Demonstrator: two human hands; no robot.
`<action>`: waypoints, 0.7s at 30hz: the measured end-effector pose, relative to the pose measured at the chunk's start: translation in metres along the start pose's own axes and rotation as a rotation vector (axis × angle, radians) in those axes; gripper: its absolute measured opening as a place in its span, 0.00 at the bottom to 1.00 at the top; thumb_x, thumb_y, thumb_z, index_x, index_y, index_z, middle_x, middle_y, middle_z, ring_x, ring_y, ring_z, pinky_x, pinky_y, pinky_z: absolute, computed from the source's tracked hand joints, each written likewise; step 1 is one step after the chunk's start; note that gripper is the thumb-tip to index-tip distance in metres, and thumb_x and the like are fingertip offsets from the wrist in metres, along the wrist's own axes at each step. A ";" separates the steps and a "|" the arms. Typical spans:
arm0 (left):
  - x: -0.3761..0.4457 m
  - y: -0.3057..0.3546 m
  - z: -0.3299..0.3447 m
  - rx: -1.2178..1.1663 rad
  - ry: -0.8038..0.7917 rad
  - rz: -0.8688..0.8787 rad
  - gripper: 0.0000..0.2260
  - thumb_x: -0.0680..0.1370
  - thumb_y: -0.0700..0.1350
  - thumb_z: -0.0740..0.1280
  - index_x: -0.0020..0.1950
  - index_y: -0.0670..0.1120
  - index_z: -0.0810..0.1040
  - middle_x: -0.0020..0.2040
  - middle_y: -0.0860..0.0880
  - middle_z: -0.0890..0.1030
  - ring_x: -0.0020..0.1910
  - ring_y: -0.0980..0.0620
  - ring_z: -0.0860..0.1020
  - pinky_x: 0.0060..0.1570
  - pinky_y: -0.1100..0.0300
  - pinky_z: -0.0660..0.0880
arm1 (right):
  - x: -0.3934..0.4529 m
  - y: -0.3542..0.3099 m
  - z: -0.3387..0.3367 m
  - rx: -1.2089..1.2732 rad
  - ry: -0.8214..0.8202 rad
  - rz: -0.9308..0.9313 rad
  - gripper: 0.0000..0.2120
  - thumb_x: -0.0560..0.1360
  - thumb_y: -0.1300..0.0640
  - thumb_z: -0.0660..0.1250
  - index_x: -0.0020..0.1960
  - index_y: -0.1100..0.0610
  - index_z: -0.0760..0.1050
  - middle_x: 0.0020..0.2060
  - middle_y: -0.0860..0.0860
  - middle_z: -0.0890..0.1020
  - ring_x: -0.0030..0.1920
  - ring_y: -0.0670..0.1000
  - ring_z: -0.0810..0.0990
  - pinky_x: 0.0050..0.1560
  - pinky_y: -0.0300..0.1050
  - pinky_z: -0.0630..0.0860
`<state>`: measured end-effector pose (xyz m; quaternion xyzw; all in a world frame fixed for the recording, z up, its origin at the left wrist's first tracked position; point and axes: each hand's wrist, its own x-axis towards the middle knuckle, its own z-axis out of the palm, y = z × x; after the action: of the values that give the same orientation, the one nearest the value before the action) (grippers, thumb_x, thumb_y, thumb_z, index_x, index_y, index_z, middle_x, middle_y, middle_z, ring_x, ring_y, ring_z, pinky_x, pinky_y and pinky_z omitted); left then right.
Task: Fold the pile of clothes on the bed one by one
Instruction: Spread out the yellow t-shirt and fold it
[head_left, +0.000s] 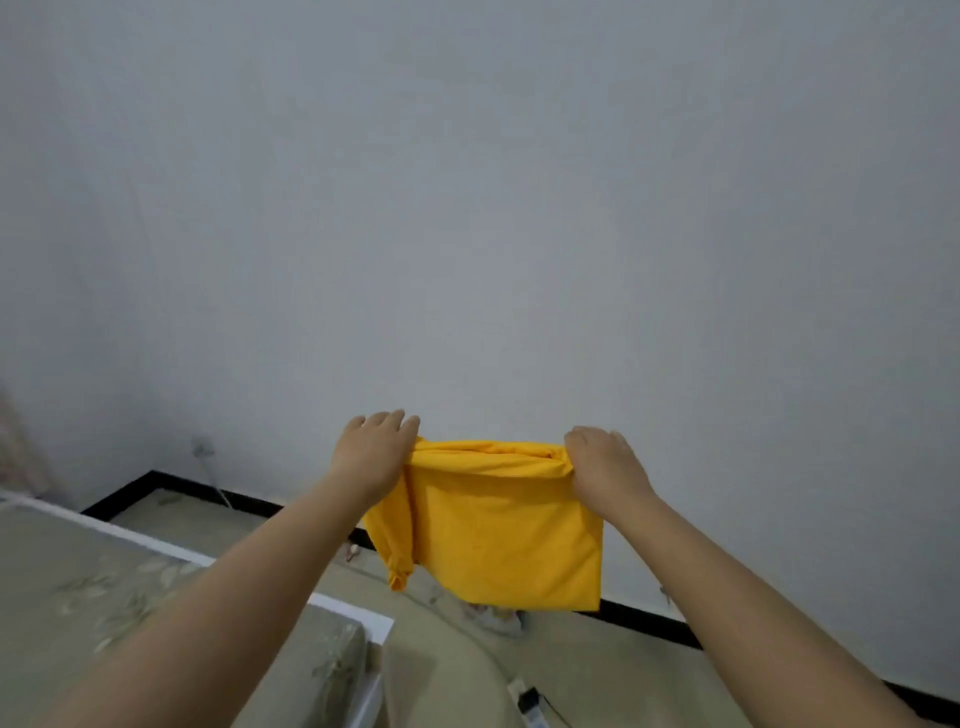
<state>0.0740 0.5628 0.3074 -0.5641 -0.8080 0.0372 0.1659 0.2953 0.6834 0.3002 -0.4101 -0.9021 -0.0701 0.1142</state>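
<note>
Yellow garment (498, 525) held midair before wall, hanging below both hands. Left hand (371, 457) and right hand (605, 470) pinch top-edge corners, fingers curled over fabric. Top edge horizontal; bed (78, 582) lower left, nearer left hand.

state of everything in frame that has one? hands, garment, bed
left hand: grips the garment's top left corner.
right hand: grips the top right corner.
yellow garment: partly folded, held up in the air, hanging; one sleeve dangles at its left.
bed: covered with a floral sheet; no clothes pile in view.
</note>
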 end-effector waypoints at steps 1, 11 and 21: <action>0.017 -0.005 0.004 0.001 -0.014 -0.026 0.20 0.81 0.43 0.50 0.74 0.47 0.54 0.74 0.47 0.59 0.72 0.48 0.59 0.68 0.54 0.57 | 0.026 0.002 0.006 0.013 0.012 -0.030 0.15 0.80 0.60 0.52 0.64 0.58 0.67 0.63 0.55 0.72 0.62 0.54 0.70 0.65 0.47 0.65; 0.152 -0.129 0.089 0.061 -0.122 -0.347 0.19 0.80 0.41 0.53 0.72 0.45 0.57 0.71 0.45 0.63 0.70 0.46 0.62 0.66 0.53 0.60 | 0.283 -0.074 0.097 0.021 -0.030 -0.375 0.18 0.78 0.62 0.50 0.67 0.58 0.63 0.67 0.54 0.68 0.67 0.53 0.65 0.68 0.46 0.59; 0.264 -0.292 0.172 0.102 -0.139 -0.600 0.20 0.81 0.43 0.51 0.73 0.46 0.55 0.73 0.46 0.60 0.72 0.48 0.59 0.67 0.54 0.58 | 0.504 -0.207 0.153 0.054 0.019 -0.635 0.20 0.78 0.62 0.52 0.70 0.59 0.60 0.70 0.55 0.64 0.70 0.57 0.61 0.69 0.49 0.57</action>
<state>-0.3234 0.7236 0.2776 -0.2876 -0.9449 0.0655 0.1418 -0.2051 0.9460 0.2789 -0.1040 -0.9855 -0.0820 0.1061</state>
